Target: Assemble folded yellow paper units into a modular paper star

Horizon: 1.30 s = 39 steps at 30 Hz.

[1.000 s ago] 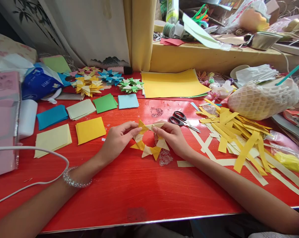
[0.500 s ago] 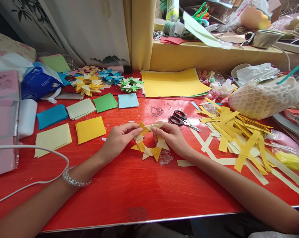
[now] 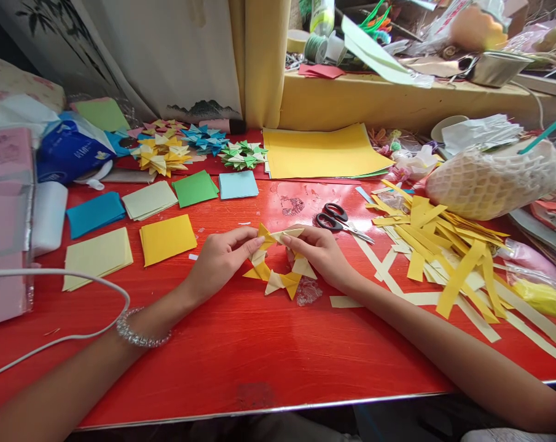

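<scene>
Between my two hands is a ring of folded paper [image 3: 274, 283], made of pointed yellow and cream pieces in turn. My left hand [image 3: 229, 255] pinches its upper left part between thumb and fingers. On the upper right, my right hand [image 3: 317, 252] grips a cream piece, its thumb pressed on the paper. The fingers behind the ring are partly hidden. Just beyond my right hand lie black-handled scissors [image 3: 335, 218], blades pointing right. A crumpled bit of clear plastic [image 3: 309, 291] rests beside the ring's lower right.
Stacks of yellow paper [image 3: 168, 240], cream paper [image 3: 97, 258] and blue paper [image 3: 96, 215] lie at left. Finished paper rings [image 3: 162, 155] sit at the back near large yellow sheets [image 3: 324, 152]. Cut paper strips [image 3: 443, 252] pile up at right. A white cable [image 3: 88, 279] crosses the left side.
</scene>
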Tool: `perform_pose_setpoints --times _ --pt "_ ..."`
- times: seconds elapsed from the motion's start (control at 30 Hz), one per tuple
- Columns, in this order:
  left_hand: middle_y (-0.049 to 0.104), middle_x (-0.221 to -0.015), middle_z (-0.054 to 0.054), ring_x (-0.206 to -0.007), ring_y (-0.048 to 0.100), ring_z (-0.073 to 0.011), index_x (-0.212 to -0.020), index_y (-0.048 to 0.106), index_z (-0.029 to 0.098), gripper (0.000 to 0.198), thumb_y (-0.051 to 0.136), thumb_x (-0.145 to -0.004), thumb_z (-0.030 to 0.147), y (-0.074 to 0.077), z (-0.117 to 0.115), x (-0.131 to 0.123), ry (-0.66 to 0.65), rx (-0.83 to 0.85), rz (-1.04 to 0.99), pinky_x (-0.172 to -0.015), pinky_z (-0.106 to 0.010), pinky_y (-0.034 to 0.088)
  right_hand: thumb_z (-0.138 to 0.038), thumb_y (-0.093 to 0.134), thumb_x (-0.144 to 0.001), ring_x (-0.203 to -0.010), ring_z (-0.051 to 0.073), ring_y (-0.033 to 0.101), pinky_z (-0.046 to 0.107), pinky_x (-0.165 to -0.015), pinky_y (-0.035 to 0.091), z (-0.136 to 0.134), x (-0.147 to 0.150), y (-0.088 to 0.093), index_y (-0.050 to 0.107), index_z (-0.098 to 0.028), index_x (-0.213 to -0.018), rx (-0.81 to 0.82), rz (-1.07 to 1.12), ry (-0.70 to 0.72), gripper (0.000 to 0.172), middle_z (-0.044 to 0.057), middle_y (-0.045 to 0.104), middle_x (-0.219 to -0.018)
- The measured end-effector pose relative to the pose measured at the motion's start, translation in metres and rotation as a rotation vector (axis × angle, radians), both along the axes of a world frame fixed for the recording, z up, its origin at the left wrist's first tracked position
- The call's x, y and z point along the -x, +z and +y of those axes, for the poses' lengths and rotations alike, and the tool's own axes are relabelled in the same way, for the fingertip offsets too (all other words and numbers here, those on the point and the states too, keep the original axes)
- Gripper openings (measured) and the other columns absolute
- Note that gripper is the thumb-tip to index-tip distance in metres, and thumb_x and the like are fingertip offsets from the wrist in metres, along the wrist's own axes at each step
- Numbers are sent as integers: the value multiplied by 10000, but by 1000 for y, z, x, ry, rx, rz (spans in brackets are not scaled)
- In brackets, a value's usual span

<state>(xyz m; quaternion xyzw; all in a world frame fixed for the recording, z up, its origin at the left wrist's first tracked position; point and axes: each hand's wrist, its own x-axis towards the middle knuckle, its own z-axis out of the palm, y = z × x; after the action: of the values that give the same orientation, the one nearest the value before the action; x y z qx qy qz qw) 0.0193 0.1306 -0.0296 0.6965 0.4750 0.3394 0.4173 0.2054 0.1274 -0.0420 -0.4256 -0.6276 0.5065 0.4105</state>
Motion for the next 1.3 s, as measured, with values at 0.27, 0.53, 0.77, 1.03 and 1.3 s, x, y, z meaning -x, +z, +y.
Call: perform_pose_setpoints --times 0.27,0.53,0.77,1.03,1.3 --pt "537 -687 17 -620 449 -88 -796 593 160 291 447 -809 411 0 -1 2 -27 -47 107 -581 -182 338 -390 520 -794 -555 63 434 176 -498 337 1 0 -1 575 -124 -731 -5 -5 14 279 0 502 -617" --pt "513 -691 16 -639 442 -93 -786 574 164 272 449 -811 404 2 -2 0 -59 -8 75 -597 -191 337 -423 485 -815 -527 66 472 181 -505 371 0 1 1 537 -126 -750 46 26 58 308 -10 502 -584" --pt "449 -644 25 -613 393 -81 -718 542 159 259 464 -806 389 3 -1 1 -82 56 16 -574 -197 306 -429 517 -792 -502 63 455 181 -455 327 3 0 0 557 -118 -732 72 14 79 319 -2 507 -584" --pt "398 -614 33 -585 349 -65 -668 498 149 264 477 -812 369 2 0 2 -95 81 -18 -547 -196 278 -415 527 -789 -556 63 492 177 -504 358 2 -1 2 535 -107 -628 84 -3 116 347 12 522 -663" --pt "402 -603 37 -583 363 -63 -658 489 151 302 449 -825 399 0 1 2 -149 61 79 -537 -197 276 -383 504 -809 -547 52 452 175 -482 317 2 -3 0 530 -105 -626 21 -47 162 334 3 497 -658"
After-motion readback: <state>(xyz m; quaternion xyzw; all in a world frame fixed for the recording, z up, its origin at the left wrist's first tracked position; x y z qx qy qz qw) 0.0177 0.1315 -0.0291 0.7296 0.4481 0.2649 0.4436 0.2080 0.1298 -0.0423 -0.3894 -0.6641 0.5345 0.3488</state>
